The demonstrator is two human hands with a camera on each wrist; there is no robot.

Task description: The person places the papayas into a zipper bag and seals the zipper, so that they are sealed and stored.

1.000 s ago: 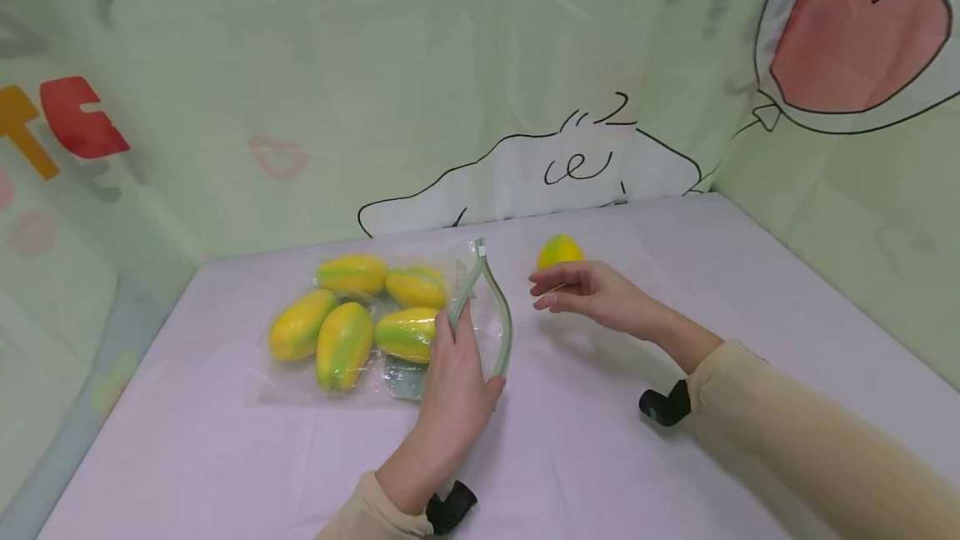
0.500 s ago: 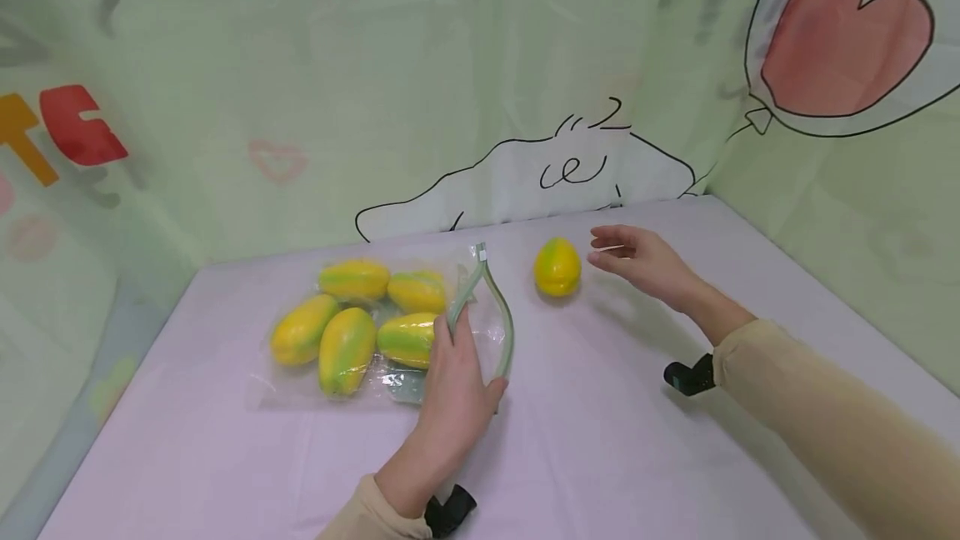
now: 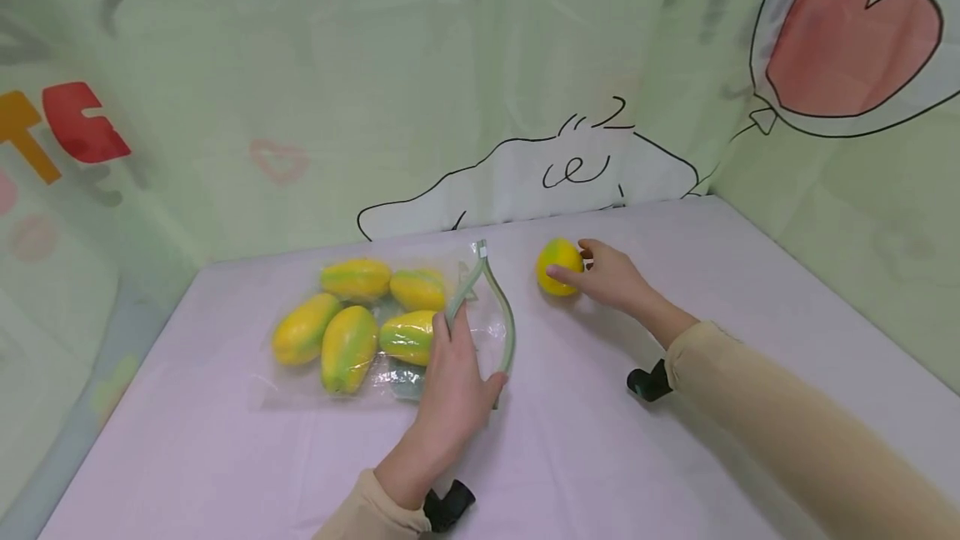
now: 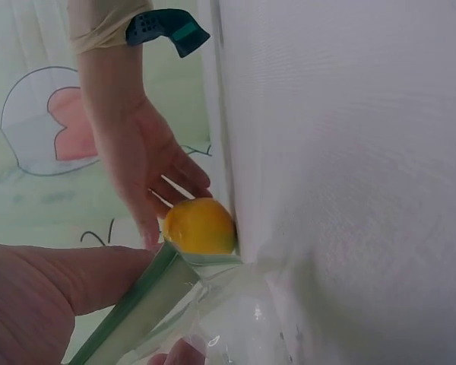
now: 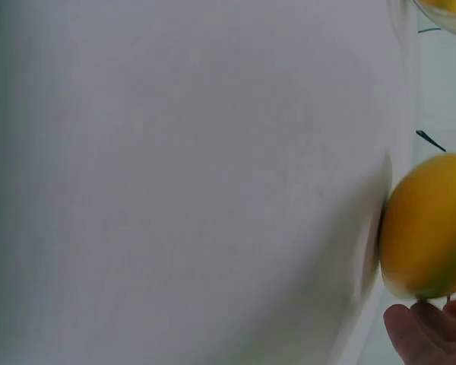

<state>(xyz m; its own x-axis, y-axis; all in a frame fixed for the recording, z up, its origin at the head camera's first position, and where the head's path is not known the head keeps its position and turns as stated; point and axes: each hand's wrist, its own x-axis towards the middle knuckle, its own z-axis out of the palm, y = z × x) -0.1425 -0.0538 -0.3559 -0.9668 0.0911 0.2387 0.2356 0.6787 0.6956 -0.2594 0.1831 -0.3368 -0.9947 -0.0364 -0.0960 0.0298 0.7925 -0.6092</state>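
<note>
My left hand (image 3: 456, 390) grips the mouth of a clear zip bag (image 3: 512, 327), thumb on one side of the green-edged opening and fingers on the other. Inside the bag lie several yellow-green papayas (image 3: 348, 350). To the right of the opening a single papaya (image 3: 553, 253) sits on the table. My right hand (image 3: 613, 280) is at this fruit's right side, its thumb across the front and its other fingers toward the back. In the right wrist view the fingertips (image 5: 401, 318) are right at the papaya's end. The left wrist view shows those fingers extended, not wrapped round it.
A pale lilac cloth covers the table (image 3: 225, 465). Behind and to the right stand greenish fabric walls (image 3: 412, 65) with printed drawings. A black wrist piece (image 3: 649, 382) hangs below the right sleeve, and another black piece (image 3: 450, 507) is at the left wrist.
My right hand first drew back to the right, uncovering the single papaya, then came left again to its side. My left hand and the bag have stayed nearly still.
</note>
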